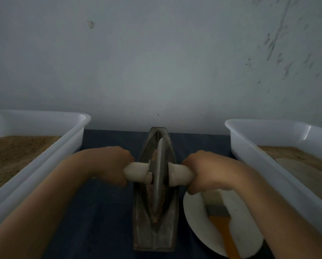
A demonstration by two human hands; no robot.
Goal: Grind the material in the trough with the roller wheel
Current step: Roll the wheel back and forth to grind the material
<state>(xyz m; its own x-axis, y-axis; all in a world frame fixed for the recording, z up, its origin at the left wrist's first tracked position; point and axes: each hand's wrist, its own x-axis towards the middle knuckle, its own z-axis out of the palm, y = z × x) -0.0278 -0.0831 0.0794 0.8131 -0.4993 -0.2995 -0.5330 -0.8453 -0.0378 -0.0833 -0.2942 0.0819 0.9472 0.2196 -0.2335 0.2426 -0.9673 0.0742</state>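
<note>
A dark metal boat-shaped trough [155, 238] lies lengthwise on the blue cloth in front of me. Brown ground material [154, 216] lies along its groove. The metal roller wheel [159, 176] stands on edge in the groove near the middle. A white wrapped axle handle sticks out on each side. My left hand [111, 165] grips the left handle [137, 172]. My right hand [206, 171] grips the right handle [179, 173].
A white plastic tub [44, 156] with brown powder stands at the left, and another tub [268, 156] with brown powder stands at the right. A white plate [197, 221] by the trough's right side carries an orange-handled brush [219, 219]. A grey wall rises just behind.
</note>
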